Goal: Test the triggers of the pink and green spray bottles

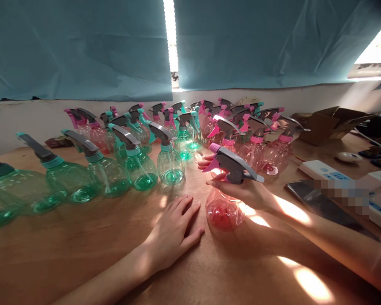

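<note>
My right hand (238,188) is wrapped round the neck of a pink spray bottle (225,214) with a grey and pink trigger head. The bottle is upright, its base at the tabletop. Flat on the wooden table (98,254), to the left of that bottle, rests my left hand (178,224), fingers stretched out and holding nothing. A green spray bottle (171,165) stands just beyond it, one of a row running to the left. Behind my right hand are more pink bottles, such as one pink spray bottle (277,154) at the right.
Several more pink and green bottles crowd the back of the table. To the right lie a dark phone (317,201), a white power strip (327,171) and a white computer mouse (348,157). An open cardboard box (327,125) stands behind them. Blue-green curtains (82,46) hang at the back.
</note>
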Available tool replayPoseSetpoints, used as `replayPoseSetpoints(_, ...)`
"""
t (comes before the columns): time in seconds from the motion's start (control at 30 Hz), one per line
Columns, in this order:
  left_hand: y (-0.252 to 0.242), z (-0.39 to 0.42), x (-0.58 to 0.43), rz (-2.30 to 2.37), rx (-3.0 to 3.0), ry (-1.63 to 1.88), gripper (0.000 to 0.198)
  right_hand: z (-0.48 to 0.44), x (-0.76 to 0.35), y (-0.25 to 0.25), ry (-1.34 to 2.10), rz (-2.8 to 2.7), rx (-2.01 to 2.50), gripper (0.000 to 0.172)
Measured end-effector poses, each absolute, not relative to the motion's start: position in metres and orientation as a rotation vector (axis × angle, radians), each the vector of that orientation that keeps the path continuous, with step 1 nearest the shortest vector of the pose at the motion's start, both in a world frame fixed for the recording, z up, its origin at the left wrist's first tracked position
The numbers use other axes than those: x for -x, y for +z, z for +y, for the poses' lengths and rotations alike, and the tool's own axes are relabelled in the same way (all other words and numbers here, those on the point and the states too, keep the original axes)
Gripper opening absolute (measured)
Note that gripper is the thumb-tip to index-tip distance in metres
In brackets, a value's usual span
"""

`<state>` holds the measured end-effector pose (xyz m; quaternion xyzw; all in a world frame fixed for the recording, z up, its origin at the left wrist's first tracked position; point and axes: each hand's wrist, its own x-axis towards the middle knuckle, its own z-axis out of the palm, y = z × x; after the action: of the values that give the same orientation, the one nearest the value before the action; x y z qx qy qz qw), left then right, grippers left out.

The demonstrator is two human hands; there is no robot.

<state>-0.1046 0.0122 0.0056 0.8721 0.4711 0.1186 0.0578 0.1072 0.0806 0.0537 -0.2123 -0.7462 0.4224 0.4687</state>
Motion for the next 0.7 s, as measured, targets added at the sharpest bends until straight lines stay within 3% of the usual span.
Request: replayPoseSetpoints(0.7,0.0065,0.0115,0.1046,1.432,-2.644,0.340,0.050,0.0759,-0.1073,0.0601,1.018,-1.829,0.633,0.033)
